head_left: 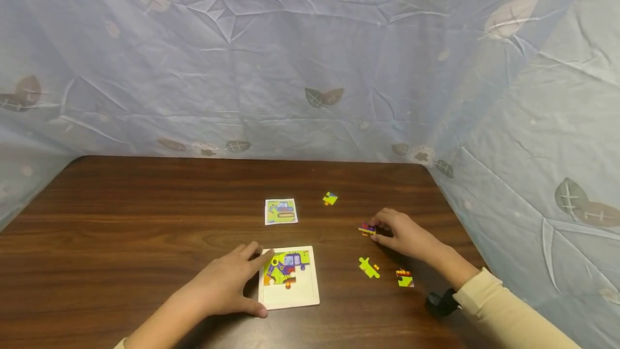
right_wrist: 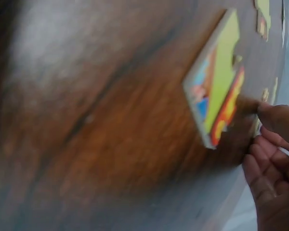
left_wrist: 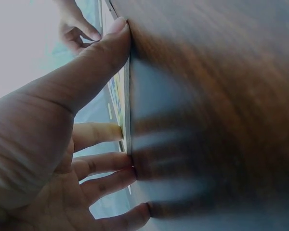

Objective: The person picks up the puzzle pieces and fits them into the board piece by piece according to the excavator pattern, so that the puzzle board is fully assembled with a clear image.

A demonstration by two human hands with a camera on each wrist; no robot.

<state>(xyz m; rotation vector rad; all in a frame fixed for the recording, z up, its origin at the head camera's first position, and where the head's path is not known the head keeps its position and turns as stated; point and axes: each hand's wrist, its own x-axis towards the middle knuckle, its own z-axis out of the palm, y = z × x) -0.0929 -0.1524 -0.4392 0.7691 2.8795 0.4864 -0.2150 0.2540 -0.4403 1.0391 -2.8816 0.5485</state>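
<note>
A square puzzle board [head_left: 293,298] lies on the table, its upper part filled with pieces showing a purple digger. My left hand [head_left: 225,283] rests at its left edge, index finger at the top corner and thumb [left_wrist: 118,29] near the bottom one. To the right, my right hand [head_left: 404,233] pinches a purple, yellow-striped puzzle piece [head_left: 366,229] by its right end; in the right wrist view the fingers mostly hide it. Nearer me lie a green puzzle piece [head_left: 368,267] and a green-and-red puzzle piece [head_left: 404,278].
Behind the board lies a small square picture card [head_left: 281,211] of a digger. One more green puzzle piece [head_left: 330,198] is farther back on the brown wooden table [head_left: 121,230]. A patterned curtain [head_left: 271,69] hangs along the table's far and right sides.
</note>
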